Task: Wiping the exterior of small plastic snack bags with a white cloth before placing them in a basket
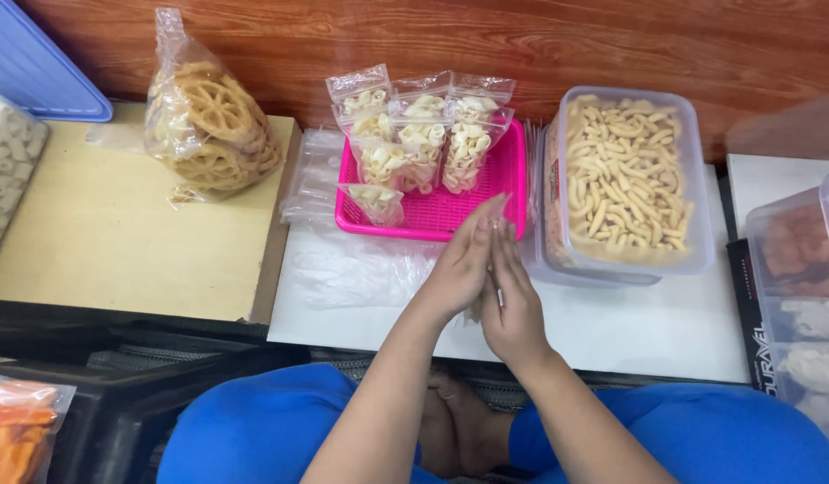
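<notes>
My left hand and my right hand are pressed flat together, palm to palm, fingers straight and pointing away from me. A small clear snack packet is squeezed between the palms, with only a pale edge showing below them. The fingertips reach the near rim of a pink mesh tray. Several small clear packets of pale curled snacks lie stacked in that tray.
An open clear tub of pale stick snacks stands right of the tray. Empty clear bags and a plastic glove lie left of it on a white board. A bag of ring-shaped snacks rests on a beige board; more tubs stand far right.
</notes>
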